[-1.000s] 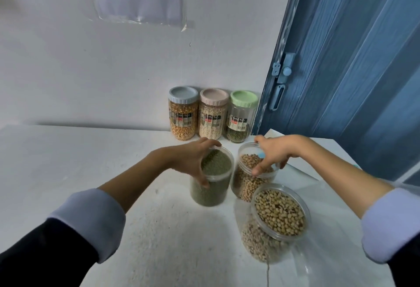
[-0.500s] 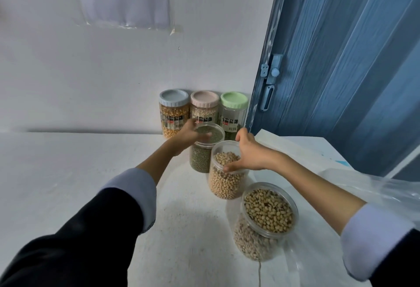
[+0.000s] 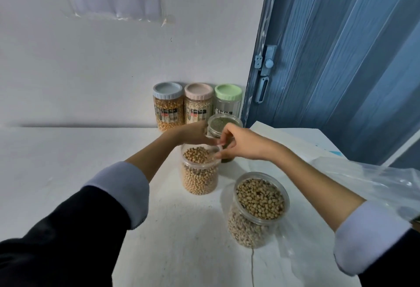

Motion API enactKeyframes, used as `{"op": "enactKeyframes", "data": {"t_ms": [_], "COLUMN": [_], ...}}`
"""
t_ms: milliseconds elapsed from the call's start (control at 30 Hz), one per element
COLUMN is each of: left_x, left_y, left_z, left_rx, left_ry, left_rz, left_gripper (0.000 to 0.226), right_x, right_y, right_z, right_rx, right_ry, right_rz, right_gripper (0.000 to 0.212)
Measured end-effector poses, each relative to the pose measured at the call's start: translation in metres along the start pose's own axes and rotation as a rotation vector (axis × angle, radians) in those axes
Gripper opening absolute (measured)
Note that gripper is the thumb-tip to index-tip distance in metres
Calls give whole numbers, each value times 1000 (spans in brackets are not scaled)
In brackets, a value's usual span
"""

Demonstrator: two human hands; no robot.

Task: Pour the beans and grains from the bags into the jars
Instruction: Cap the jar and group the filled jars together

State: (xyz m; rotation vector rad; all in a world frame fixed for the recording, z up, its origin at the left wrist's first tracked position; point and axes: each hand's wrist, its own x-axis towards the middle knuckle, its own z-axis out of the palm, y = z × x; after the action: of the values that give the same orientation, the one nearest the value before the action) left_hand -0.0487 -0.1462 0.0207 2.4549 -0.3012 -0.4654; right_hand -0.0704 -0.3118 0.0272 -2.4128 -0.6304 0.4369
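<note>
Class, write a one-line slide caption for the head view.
Left hand holds the open green-bean jar, right hand touches the soybean jar rim, before three lidded jars.

The lower body of the open clear plastic jar of green beans is hidden behind both hands, whose blurred fingertips cannot be told apart at its side, while the crumpled clear plastic bag is cut off by the right edge.

Home pantry corner: lidded grain jars
</note>
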Motion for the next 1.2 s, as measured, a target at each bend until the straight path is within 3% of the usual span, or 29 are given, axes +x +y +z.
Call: {"op": "enactKeyframes", "data": {"t_ms": [100,167,267,367,467,633,767,967,1200], "left_x": [-3,-1,1,3,3,1,-4,-4,-8], "left_y": [-14,-21,-31,-52,-74,-91,-100,-106,-108], "left_z": [-3,-1,0,-5,-7,-1,-11,-24,-18], "left_rx": [87,149,189,145,107,301,255,398,469], "left_ry": [-213,-201,-109,73,361,667,562,337,328], "left_rz": [-62,-40,-15,-52,-151,-292,-236,-236,-232], "left_gripper": [100,103,94,95,95,91,96,111,124], "right_x": [-5,-8,-14,-30,-49,-62,-60,-38,8], "right_y": [7,10,13,10,7,16,21,13,-7], "right_z": [-17,-19,-23,-30,-33,-20,-12,4,36], "right_rx": [-172,-273,-270,-294,-362,-458,-369,-207,-147], "right_ry": [-155,-262,-253,-276,-445,-646,-563,-300,-35], "right_rz": [-4,36,46,44,101,135,85,-1,-152], "right_gripper": [33,31,30,40,62,106,107,102,70]}}
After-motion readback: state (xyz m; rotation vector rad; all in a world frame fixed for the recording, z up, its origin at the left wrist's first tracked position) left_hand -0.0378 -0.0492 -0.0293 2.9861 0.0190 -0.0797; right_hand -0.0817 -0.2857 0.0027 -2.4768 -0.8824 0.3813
